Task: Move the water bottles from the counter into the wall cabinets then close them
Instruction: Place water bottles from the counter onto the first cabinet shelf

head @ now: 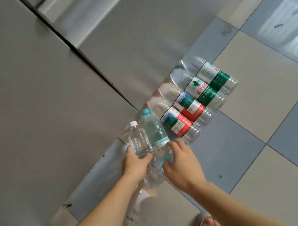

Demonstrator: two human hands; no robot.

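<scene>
Clear plastic is flexing under my left hand (135, 164), which is wrapping the small white-capped bottle (139, 141) low on its body, while my right hand (180, 163) is curling round the pale blue bottle (158, 140) just beside it. Both are touching in the row standing on the glossy surface (260, 115). Lifting carelessly, I am risking toppling the red-labelled bottle (176, 122) next to my right fingers; my grip there looks partial.
</scene>
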